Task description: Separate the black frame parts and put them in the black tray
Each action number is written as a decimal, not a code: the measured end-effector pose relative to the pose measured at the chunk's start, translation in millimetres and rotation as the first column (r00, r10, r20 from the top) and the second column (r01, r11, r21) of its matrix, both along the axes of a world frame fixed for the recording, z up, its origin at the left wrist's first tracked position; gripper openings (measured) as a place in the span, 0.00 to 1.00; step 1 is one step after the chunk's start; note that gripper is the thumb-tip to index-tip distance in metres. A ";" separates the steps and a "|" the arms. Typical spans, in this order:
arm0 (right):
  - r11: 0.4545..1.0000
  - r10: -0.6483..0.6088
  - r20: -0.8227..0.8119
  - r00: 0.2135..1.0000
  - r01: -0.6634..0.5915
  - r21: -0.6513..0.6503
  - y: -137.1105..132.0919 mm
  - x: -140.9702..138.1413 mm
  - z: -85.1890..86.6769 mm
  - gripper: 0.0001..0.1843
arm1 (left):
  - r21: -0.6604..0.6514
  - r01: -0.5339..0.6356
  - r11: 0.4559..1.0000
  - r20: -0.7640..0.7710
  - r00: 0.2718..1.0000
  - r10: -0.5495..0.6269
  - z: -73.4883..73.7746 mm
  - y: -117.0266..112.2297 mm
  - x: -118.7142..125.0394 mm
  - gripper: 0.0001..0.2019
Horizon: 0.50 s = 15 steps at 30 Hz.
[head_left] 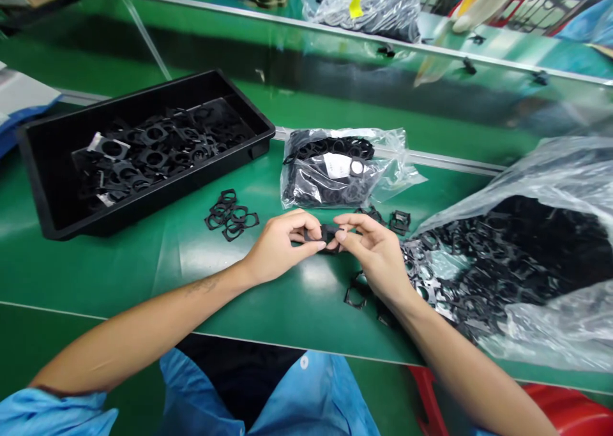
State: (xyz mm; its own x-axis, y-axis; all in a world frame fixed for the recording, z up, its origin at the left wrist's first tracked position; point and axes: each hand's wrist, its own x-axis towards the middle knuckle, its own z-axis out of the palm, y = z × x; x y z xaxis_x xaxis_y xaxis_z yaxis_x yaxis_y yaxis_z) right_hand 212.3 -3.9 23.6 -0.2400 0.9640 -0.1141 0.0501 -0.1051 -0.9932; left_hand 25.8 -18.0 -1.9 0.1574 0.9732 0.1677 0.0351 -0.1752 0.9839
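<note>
A small black plastic part (pixel 329 233) is held between my two hands above the green table. My left hand (pixel 286 243) pinches its left side with thumb and fingertips, and my right hand (pixel 376 248) grips the right side the same way. Fingers cover much of the part, so its full shape is hidden. Left of my hands lies a small pile of thin black ring frames (pixel 232 216). By my right hand are loose black square frames (pixel 357 293) and another black piece (pixel 400 221).
A black tray (pixel 158 209) full of black parts stands at the left. Behind my hands sits a clear bag (pixel 330 168) of black rings. A large open plastic bag (pixel 550 324) spills black parts at the right. A clear upright panel (pixel 335 72) runs along the back.
</note>
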 end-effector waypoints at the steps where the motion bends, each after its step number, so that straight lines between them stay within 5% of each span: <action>1: 1.000 0.005 -0.001 1.000 -0.005 -0.015 0.2 0.2 0.6 0.18 | 0.010 -0.002 1.000 -0.006 1.000 0.002 0.1 -0.1 0.1 0.04; 9: 0.985 0.140 0.069 0.988 -0.132 -0.114 2.9 -1.4 2.1 0.18 | 0.165 0.011 0.986 -0.150 0.989 0.014 -0.6 2.0 -4.3 0.02; 15: 0.996 0.018 0.063 0.998 -0.012 -0.085 2.8 -1.5 3.6 0.20 | 0.434 -0.048 0.900 -0.278 0.943 0.184 6.6 4.7 -11.1 0.04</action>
